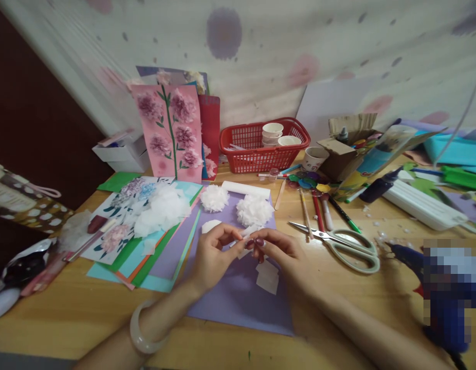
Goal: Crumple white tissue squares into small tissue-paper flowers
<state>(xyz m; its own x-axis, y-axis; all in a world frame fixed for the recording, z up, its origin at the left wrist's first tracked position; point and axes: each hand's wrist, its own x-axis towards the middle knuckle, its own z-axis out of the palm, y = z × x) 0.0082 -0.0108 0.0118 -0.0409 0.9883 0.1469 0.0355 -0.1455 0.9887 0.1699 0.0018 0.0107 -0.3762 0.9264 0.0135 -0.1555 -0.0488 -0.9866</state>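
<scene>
Both hands meet above a purple paper sheet (241,303), fingertips pinched close together. Between them shows a small piece of white tissue paper (243,244), partly hidden by the fingers. My left hand (215,257) has thumb and forefinger closed on it; my right hand (278,252) grips it from the other side. Loose white tissue squares (268,277) lie on the purple sheet under my right hand. Just beyond my hands sit two fluffy white paper flowers, one on the right (255,208) and one on the left (215,198). Behind them lies a white paper roll (245,189).
Scissors (349,249) lie right of my hands, near brushes and pens. A blue glue gun (411,257), partly pixelated, stands far right. Coloured papers with a heap of white tissue (163,210) spread left. A red basket (248,159) with paper cups and a pink flower picture (166,133) stand behind.
</scene>
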